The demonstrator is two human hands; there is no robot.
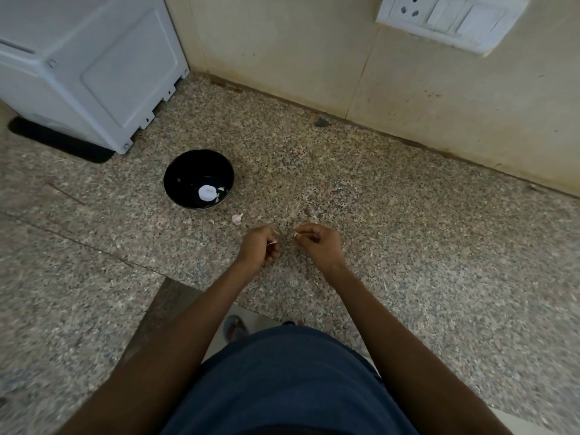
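While the left hand pinches a garlic clove and the right hand pinches a flake of skin, short tugs low over the table should peel it cleanly.

surface: speckled granite counter | wall: beige | white switch plate | back left: white appliance

Bowl on counter, appliance behind it, garlic clove before bowl, wall behind
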